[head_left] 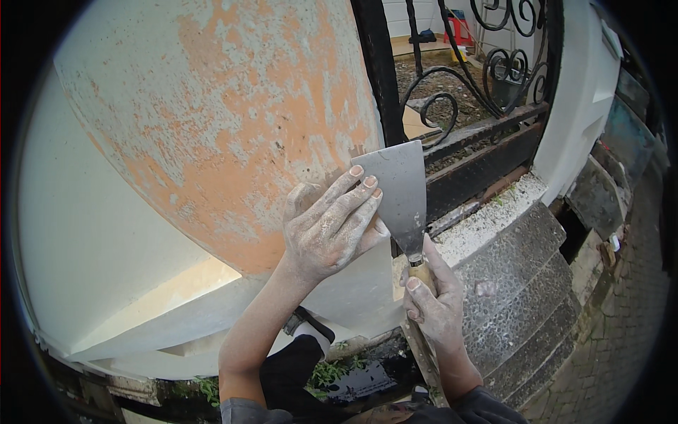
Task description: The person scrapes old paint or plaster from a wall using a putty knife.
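Note:
My right hand (436, 311) is wrapped round the wooden handle of a wide putty knife (394, 185), whose flat metal blade points up and away from me. The blade's far edge overlaps the side of a rounded wall (233, 120) with patchy orange and grey-white paint. My left hand (321, 230), dusted white, has most fingers stretched toward the blade's left edge, with its outer finger bent. Its fingertips are beside or touching the blade; I cannot tell which. Both hands are coated in pale dust.
Right of the wall stands a black iron gate (487, 152) with scrollwork. Stone-studded steps (508, 297) descend at the right beside paving (593, 367). Below me a dark gutter (360, 378) holds plants. A red stool (459, 32) and a bucket (507, 92) are behind the gate.

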The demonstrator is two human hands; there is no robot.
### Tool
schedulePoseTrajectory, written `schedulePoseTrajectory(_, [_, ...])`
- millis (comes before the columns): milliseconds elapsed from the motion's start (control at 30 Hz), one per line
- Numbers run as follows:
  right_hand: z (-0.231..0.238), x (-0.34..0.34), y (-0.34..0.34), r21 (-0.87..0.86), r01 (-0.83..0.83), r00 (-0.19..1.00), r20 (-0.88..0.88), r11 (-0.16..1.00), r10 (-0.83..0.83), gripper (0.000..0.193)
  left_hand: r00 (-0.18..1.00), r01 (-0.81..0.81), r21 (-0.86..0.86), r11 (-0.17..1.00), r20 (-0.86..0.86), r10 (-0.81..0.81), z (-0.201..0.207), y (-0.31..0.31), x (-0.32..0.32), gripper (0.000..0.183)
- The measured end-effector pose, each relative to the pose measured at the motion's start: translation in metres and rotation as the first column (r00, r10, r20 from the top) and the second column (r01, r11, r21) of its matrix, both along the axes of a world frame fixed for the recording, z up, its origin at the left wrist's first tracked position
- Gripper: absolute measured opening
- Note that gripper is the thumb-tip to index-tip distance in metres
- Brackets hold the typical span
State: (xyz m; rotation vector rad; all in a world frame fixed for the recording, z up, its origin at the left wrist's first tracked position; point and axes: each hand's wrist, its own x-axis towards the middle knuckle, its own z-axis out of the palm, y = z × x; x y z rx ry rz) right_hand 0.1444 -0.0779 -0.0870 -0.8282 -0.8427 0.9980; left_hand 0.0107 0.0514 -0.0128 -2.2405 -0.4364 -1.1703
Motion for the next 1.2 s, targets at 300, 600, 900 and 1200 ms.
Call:
schedulePoseTrajectory(300, [-0.001,-0.001,-0.003,-0.002,-0.030,0.999,-0.029,1.000,0.030,0.056,0.998,0.068,-0.039,0.997,-0.007,-0.068,-0.004,0.000,0.000,0.028])
schedulePoseTrajectory(600, [0.003,-0.003,-0.001,-0.001,-0.036,0.997,-0.075,0.999,0.036,0.056,0.999,0.040,-0.018,0.999,-0.023,-0.041,-0.005,0.001,0.000,0.030])
schedulePoseTrajectory(900, [0.002,0.001,0.001,0.023,-0.053,0.992,-0.114,0.998,0.056,0.056,0.999,0.052,-0.007,0.999,-0.008,-0.052,-0.002,0.003,0.003,0.035])
schedulePoseTrajectory(1200, [-0.003,0.001,-0.001,-0.003,-0.048,0.990,-0.134,0.999,0.047,0.059,0.999,0.043,-0.014,0.999,-0.001,-0.043,-0.003,0.003,0.004,0.033])
